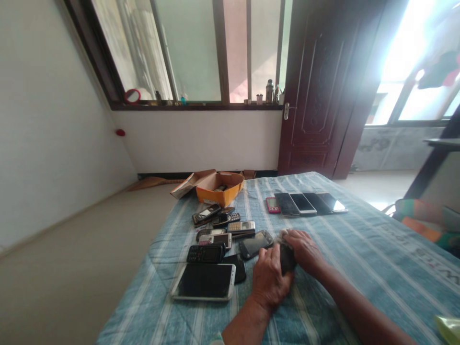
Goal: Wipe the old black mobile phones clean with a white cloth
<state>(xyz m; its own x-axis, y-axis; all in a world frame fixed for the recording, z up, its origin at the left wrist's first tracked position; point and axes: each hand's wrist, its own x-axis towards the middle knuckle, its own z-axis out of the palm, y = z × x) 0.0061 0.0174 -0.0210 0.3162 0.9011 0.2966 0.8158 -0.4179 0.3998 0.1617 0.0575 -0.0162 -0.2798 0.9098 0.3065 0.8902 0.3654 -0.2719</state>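
My left hand (269, 275) grips a dark mobile phone (286, 259) just above the cloth-covered table. Over the phone's far end lies my right hand (304, 249), its fingers closed on a bit of white tissue (283, 233) that presses against the phone. Much of both the phone and the tissue is hidden by my fingers. Close to my left hand lie a black touchscreen phone (256, 244) and another black phone (237, 268). A large white phone (204, 281) rests nearer the table's left edge.
Several old keypad phones (211, 239) are heaped on the left. Behind them stands an orange cardboard box (219, 194) with its lid open. A pink phone (273, 205) begins a row with several flat smartphones (304, 203). Yellowish plastic (447, 328) lies at the right edge.
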